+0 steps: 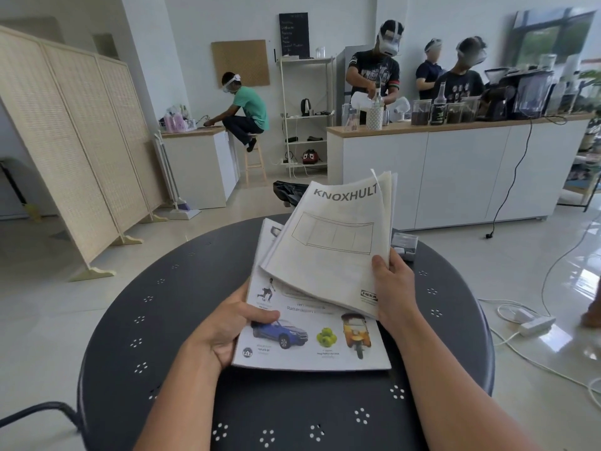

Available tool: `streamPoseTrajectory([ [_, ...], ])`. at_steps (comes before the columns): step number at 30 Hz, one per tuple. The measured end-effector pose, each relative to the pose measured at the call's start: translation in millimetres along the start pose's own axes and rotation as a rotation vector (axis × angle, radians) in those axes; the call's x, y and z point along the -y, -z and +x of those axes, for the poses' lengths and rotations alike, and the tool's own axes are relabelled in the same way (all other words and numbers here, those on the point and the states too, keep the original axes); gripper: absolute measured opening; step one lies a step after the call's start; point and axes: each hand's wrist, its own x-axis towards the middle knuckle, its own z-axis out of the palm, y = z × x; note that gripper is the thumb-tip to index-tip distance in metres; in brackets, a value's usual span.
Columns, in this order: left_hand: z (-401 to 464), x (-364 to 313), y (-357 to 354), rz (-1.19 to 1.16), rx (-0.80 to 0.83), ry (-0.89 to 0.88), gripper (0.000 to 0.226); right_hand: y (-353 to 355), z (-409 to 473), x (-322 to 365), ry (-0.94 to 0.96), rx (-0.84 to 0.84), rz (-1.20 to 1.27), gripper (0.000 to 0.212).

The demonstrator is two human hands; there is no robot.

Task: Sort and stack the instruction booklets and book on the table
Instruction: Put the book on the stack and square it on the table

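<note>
A: Where are the booklets held?
B: At frame centre, above the dark bench [136,336]. The KNOXHULT booklet [331,242] is gripped by the right hand [395,288].
A: And the book [309,340]?
B: Clasped at its left edge by the left hand [224,330], fingers [260,315] closed on it.

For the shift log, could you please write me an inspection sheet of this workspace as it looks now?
Surface: round dark table with small hole patterns.
Job's things: KNOXHULT booklets lifted and tilted over a picture book; another booklet shows underneath.
Clutter: small clear box at the table's far edge.
Grippers: left hand grips the book's left edge; right hand grips the booklets' right edge.
Cables: white power strip and cords on the floor, right; black cord down the counter.
Surroundings: woven screen, white counter, several people.
</note>
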Motion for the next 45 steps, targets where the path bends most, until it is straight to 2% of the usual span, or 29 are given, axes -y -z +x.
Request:
streamPoseTrajectory([
  [8,5.4,-6.2,10.8,-0.271,-0.442,-0.383,0.060,-0.7,4.9,-7.3,0.030,-0.047,-0.069,0.032],
  [12,4.1,-6.8,27.3,-0.422,-0.577,-0.518,0.060,-2.2,7.7,-10.9,0.043,-0.042,-0.102,0.033],
  [18,0.5,-6.5,35.1,-0.556,-0.568,-0.635,0.066,-2.2,5.4,-10.3,0.043,-0.065,-0.127,0.033],
  [25,-6.0,-5.2,36.3,-0.687,-0.440,-0.670,0.060,-3.8,3.9,-13.4,0.029,-0.020,-0.195,0.045],
  [34,-0.7,-2.1,26.7,-0.560,-0.359,-0.562,0.061,-4.9,-1.0,-2.2,0.054,0.110,-0.084,0.038],
  [39,5.1,-2.3,25.6,-0.294,-0.467,-0.422,0.062,-5.5,-7.5,3.2,0.019,0.224,-0.032,0.035],
  [45,4.6,0.5,11.1,-0.140,-0.451,-0.498,0.061,-4.9,-14.4,8.9,0.042,0.359,0.004,0.033],
])
